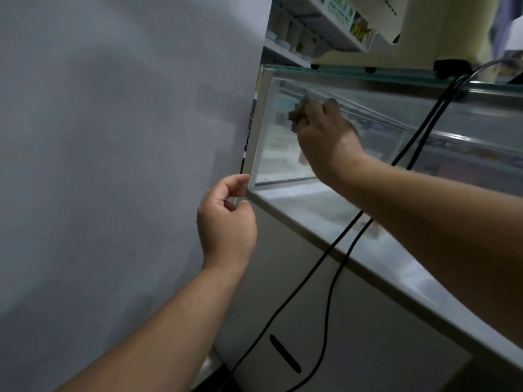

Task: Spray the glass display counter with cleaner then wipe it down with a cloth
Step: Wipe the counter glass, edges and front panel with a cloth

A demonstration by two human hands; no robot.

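Observation:
The glass display counter [283, 154] runs from the upper middle toward the right, with a white frame at its left end. My right hand [325, 134] presses a bunched grey-brown cloth [298, 111] against the upper part of the front glass pane. My left hand [226, 219] hovers at the counter's lower left corner, fingers curled and apart, thumb and forefinger close to the white frame corner, holding nothing. No spray bottle is in view.
Two black cables [334, 250] hang from the counter top down across the glass and the white ledge [325, 210]. A plain grey wall [113, 137] fills the left. A cream machine [418, 38] stands on the glass top; shelves [305, 32] with goods lie behind.

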